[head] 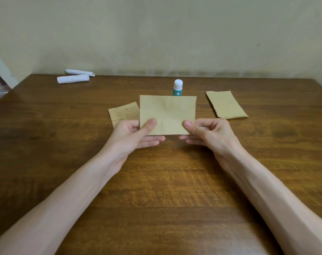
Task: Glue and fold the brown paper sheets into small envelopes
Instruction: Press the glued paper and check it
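Head view: your left hand (136, 132) & right hand (207, 130) each have a thumb-over-fingers grip clamped on the brown sheet (168, 111) at its near corners, held above the tabletop (165, 181), long axis left-right btwn them. Glue stick (178, 87) stands upright beyond its far edge, approx centred, so neither hand looks nearer; spare stack (227, 105) is to your right.
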